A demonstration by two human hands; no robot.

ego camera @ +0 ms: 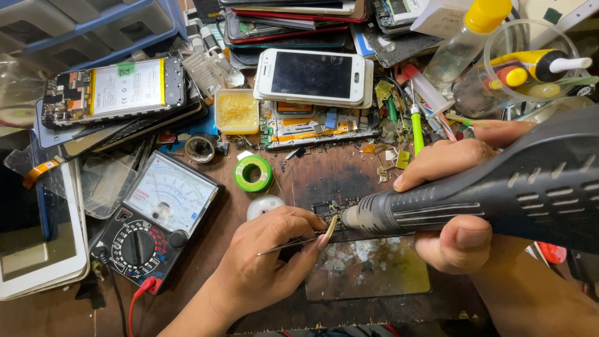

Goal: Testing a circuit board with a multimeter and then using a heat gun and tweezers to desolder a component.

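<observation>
Lying flat mid-bench, the small circuit board (332, 209) sits right under both grips, at the tweezers' tip and the nozzle's mouth. Left hand (271, 259) comes up from below, fingers pinched together on slim tweezers (293, 244), which slant up to the right. Right hand (452, 200) is clamped round the black hot-air gun (499, 190), its long axis near level, nozzle pointing left at the board (close indeed). Further out: green tape roll (253, 173), analogue multimeter (156, 221), white phone (312, 76).
</observation>
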